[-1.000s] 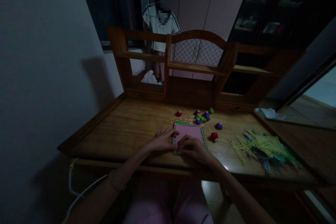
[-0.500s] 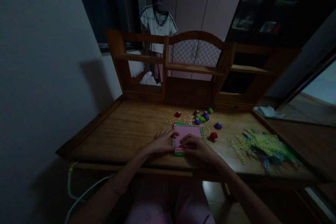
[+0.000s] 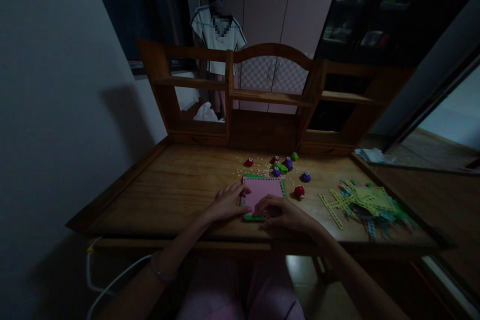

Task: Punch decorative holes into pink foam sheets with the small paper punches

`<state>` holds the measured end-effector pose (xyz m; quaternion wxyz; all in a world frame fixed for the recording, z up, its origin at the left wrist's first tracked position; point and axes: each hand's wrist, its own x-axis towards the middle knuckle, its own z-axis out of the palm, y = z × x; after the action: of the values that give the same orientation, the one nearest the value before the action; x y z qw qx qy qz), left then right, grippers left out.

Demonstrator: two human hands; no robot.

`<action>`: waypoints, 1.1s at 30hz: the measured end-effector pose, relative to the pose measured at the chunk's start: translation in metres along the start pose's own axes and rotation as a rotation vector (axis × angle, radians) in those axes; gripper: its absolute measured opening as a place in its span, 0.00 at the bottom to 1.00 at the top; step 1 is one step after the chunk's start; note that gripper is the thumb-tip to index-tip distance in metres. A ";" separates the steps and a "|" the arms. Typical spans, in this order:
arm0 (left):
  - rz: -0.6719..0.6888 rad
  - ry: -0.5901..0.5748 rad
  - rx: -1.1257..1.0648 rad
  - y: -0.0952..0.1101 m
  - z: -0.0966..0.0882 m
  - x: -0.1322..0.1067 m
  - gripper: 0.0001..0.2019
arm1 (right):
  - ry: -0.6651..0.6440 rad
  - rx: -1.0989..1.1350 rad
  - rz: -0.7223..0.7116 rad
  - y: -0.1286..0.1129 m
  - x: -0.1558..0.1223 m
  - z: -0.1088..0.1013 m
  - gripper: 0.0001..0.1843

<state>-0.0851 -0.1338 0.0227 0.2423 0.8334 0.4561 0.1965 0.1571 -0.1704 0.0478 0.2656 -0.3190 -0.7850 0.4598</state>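
Note:
A pink sheet (image 3: 263, 190) with a row of dark holes along its border lies on the desk in front of me, over a green sheet (image 3: 253, 218) whose edges show at the back, right and front. My left hand (image 3: 228, 202) rests at the pink sheet's left edge, thumb and fingers apart, fingertips touching the edge. Over the front right part of the sheets is my right hand (image 3: 283, 211), its fingers bent and drawn together; what lies between them is hidden.
Behind the sheets are scattered small pale bits (image 3: 262, 162) and several red, green and purple knobs (image 3: 288, 163). A red knob (image 3: 299, 192) sits right of the sheets. Yellow, green and blue perforated pieces (image 3: 369, 202) are heaped at the right. A wooden shelf (image 3: 270, 95) backs the desk.
The view has turned slightly, shifting everything left. A pink perforated strip seen at the front edge between my hands no longer shows there. My left hand stays at the left edge.

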 end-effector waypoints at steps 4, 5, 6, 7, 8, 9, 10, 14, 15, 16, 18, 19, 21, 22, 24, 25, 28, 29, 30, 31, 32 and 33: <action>-0.022 0.026 0.036 0.001 0.004 0.004 0.25 | 0.009 -0.020 0.031 0.004 0.002 -0.004 0.17; -0.022 0.025 0.041 0.001 0.004 0.005 0.25 | 0.010 -0.053 0.018 0.005 0.004 -0.004 0.15; -0.021 0.023 0.045 0.001 0.005 0.005 0.26 | 0.009 -0.086 0.005 0.006 0.005 -0.003 0.13; -0.018 0.023 0.048 0.001 0.005 0.006 0.26 | 0.010 -0.111 -0.005 0.006 0.007 -0.002 0.12; -0.015 0.022 0.051 0.001 0.005 0.006 0.25 | 0.016 -0.127 -0.010 0.007 0.009 -0.001 0.12; -0.014 0.023 0.052 0.000 0.005 0.006 0.25 | 0.025 -0.137 -0.014 0.007 0.010 0.000 0.12; -0.013 0.023 0.052 0.000 0.005 0.006 0.25 | 0.035 -0.145 -0.019 0.008 0.012 0.001 0.12; -0.008 0.020 0.043 0.000 0.005 0.006 0.27 | 0.032 -0.134 -0.069 0.012 0.011 0.000 0.08; -0.005 0.022 0.042 0.000 0.005 0.006 0.27 | 0.021 -0.126 -0.077 0.012 0.009 -0.001 0.08; -0.002 0.024 0.042 0.000 0.005 0.006 0.27 | 0.009 -0.123 -0.080 0.013 0.006 -0.003 0.08; -0.005 0.022 0.047 -0.001 0.005 0.006 0.27 | -0.011 -0.124 -0.069 0.014 0.000 -0.007 0.08; -0.011 0.019 0.055 0.000 0.005 0.006 0.27 | -0.013 -0.124 -0.061 0.014 -0.003 -0.009 0.09; -0.025 0.023 0.084 0.002 0.006 0.005 0.27 | -0.013 -0.115 -0.046 0.014 -0.008 -0.012 0.10; -0.024 0.036 0.105 0.003 0.007 0.003 0.27 | -0.014 -0.106 -0.041 0.014 -0.009 -0.013 0.11; 0.021 0.079 0.151 0.007 0.009 -0.001 0.24 | -0.017 -0.088 -0.028 0.014 -0.011 -0.014 0.15; 0.074 0.094 0.172 0.009 0.011 -0.004 0.22 | -0.020 -0.081 -0.024 0.014 -0.011 -0.015 0.17; 0.310 0.005 0.174 0.013 0.017 -0.010 0.22 | -0.012 -0.076 -0.034 0.015 -0.010 -0.016 0.16; 0.371 -0.057 0.151 0.013 0.019 -0.011 0.25 | -0.006 -0.080 -0.041 0.015 -0.009 -0.016 0.14; 0.411 -0.115 0.119 0.013 0.020 -0.011 0.28 | -0.004 -0.086 -0.045 0.016 -0.007 -0.016 0.13; 0.431 -0.157 0.085 0.012 0.021 -0.011 0.30 | -0.004 -0.091 -0.049 0.016 -0.006 -0.016 0.13; 0.437 -0.178 0.055 0.011 0.021 -0.011 0.31 | -0.009 -0.094 -0.050 0.017 -0.005 -0.016 0.12; 0.437 -0.185 0.032 0.010 0.021 -0.010 0.31 | -0.013 -0.095 -0.053 0.017 -0.003 -0.015 0.12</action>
<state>-0.0720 -0.1519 0.0105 0.2216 0.9305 0.2438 0.1600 0.1745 -0.1582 0.0386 0.2573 -0.3074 -0.8158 0.4168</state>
